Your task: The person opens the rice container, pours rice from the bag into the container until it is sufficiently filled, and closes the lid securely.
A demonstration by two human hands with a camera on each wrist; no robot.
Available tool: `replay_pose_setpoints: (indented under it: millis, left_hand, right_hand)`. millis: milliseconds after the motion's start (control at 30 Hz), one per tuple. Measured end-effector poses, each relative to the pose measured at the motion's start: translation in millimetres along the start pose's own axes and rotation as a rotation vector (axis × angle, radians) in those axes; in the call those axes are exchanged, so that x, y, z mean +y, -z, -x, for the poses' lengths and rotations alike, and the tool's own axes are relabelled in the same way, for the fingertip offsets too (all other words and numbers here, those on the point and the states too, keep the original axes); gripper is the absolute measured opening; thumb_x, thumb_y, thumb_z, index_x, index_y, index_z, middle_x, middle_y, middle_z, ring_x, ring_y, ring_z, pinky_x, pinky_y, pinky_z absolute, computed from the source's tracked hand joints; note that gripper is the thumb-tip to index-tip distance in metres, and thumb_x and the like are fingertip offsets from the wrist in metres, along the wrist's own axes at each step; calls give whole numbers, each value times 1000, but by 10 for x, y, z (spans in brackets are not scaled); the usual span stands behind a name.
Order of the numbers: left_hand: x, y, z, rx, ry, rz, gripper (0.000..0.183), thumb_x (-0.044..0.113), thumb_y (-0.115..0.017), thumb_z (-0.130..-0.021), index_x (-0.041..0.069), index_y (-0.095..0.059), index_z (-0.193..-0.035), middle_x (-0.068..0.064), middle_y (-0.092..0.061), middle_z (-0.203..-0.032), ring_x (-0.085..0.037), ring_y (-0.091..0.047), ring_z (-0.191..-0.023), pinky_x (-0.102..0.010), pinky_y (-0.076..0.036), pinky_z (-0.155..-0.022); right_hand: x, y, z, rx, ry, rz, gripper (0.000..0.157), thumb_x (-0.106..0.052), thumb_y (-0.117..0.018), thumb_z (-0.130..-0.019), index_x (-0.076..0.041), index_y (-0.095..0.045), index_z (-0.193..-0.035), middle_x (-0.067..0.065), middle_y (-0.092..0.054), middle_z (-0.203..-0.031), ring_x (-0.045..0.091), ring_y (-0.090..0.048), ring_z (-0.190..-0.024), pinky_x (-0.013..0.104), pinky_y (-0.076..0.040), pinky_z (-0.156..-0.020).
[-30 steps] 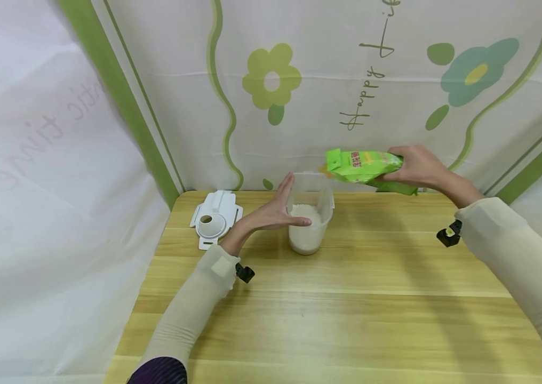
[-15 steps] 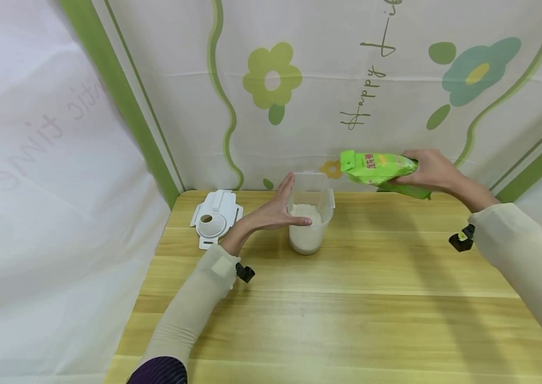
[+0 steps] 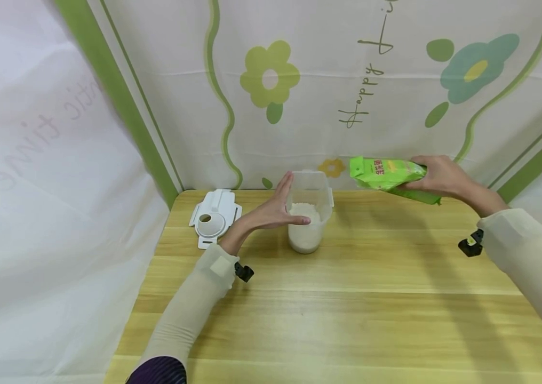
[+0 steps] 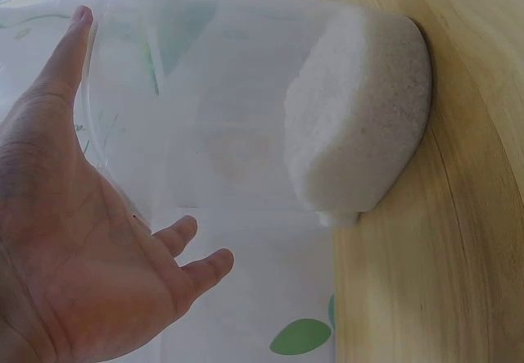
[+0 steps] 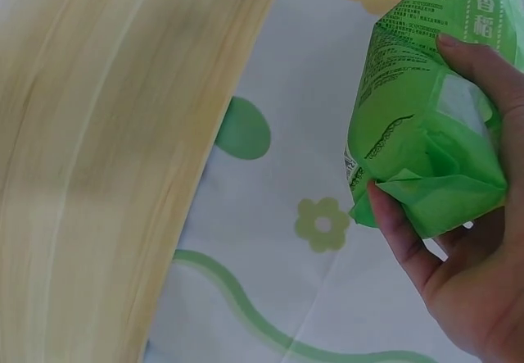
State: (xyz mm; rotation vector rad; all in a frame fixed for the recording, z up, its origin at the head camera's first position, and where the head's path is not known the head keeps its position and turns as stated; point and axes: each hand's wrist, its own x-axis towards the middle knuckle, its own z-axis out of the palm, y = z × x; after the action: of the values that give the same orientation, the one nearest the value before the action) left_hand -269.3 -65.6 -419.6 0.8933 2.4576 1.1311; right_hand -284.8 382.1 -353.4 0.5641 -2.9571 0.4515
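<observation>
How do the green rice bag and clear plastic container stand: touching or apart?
Apart: the head view shows patterned cloth in a gap between the green rice bag and clear plastic container.

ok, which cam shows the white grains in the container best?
Left wrist: the white grains show large through the clear container, top surface included. Head shows them smaller, from above, partly hidden by the left hand's thumb. Right wrist shows none.
</observation>
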Motion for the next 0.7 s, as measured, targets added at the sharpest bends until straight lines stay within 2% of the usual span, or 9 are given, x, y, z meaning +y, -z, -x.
replay_pose_setpoints:
  millis: [167, 267, 467, 700]
  left_hand:
    - [4, 20, 4, -7, -14, 10, 133, 56, -80, -89, 20, 22, -167, 9, 29, -173, -16, 18, -162, -53, -10, -132]
    - [5, 24, 4, -7, -16, 13, 134, 58, -80, -88, 20, 22, -167, 9, 29, -173, -16, 18, -162, -53, -10, -132]
    - [8, 15, 7, 2, -7, 6, 132, 53, -80, -89, 20, 21, -167, 10, 28, -174, -15, 18, -162, -52, -10, -132]
    - [12, 1, 6, 9, 1, 11, 130, 46, -81, -90, 20, 21, -168, 10, 27, -174, -16, 17, -162, -53, -11, -132]
  right_hand:
    - [110, -18, 46, 12, 8, 4, 65, -32, -92, -82, 1, -68, -133, 17, -74, -107, 26, -60, -82, 40, -46, -67]
    - [159, -25, 82, 18, -1, 0, 57, -31, -93, -81, -1, -71, -124, 14, -73, -101, 24, -58, -80, 37, -46, -66]
    - [276, -35, 152, 1, -39, -29, 40, -28, -93, -81, -4, -71, -104, 5, -69, -86, 17, -53, -68, 30, -42, -58]
    - [443, -48, 239, -27, -61, -22, 45, -29, -92, -82, -1, -72, -111, 5, -71, -86, 13, -53, -63, 28, -43, -56]
